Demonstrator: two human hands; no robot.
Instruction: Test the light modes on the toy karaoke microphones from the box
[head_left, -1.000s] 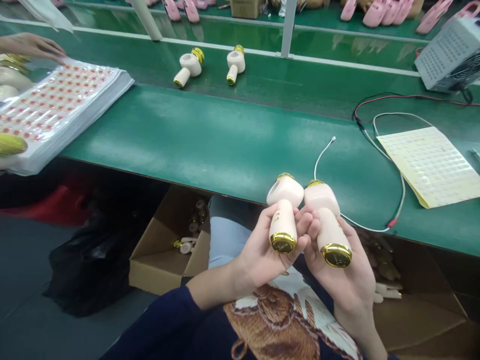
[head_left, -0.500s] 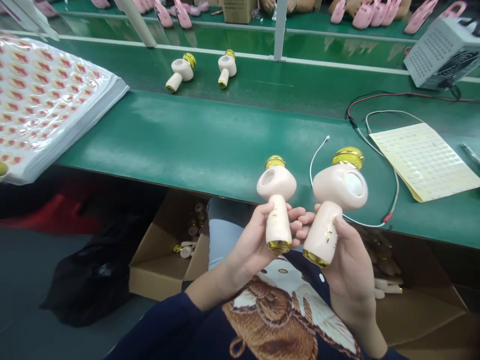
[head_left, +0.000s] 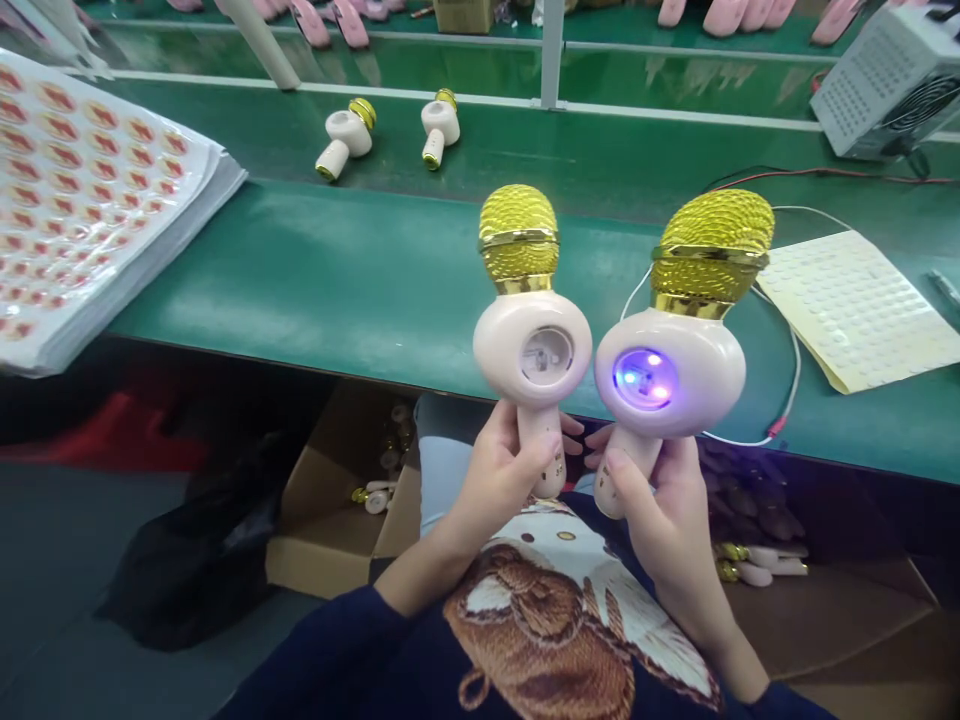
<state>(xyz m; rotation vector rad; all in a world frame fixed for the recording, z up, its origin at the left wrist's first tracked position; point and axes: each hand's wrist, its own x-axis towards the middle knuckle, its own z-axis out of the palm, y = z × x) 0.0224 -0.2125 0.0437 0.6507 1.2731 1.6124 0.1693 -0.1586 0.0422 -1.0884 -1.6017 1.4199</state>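
Observation:
My left hand point(head_left: 501, 465) is closed round the handle of a pale pink microphone point(head_left: 491, 340) with a gold mesh head; the round window in its body is unlit. In my right hand point(head_left: 667, 510) is a second microphone point(head_left: 709, 370) of the same kind, its window glowing blue, pink and white. Both are held upright side by side above the bench's front edge, their bodies almost touching. My thumbs lie on the handles, near small printed marks. Two similar microphones, one on the left point(head_left: 349, 132) and one on the right point(head_left: 440, 122), lie farther back on the bench.
The green bench point(head_left: 337, 270) carries a stack of sticker sheets point(head_left: 112, 200) at left. At right are a yellowish sheet point(head_left: 862, 300), a white cable point(head_left: 793, 390) and a grey power unit point(head_left: 885, 85). Cardboard boxes point(head_left: 322, 550) with microphones stand below. Pink parts point(head_left: 727, 15) line the far side.
Both microphones have been tipped up, so their gold heads and window faces now show. The right one's window is now lit in colours. My hands stay round the handles.

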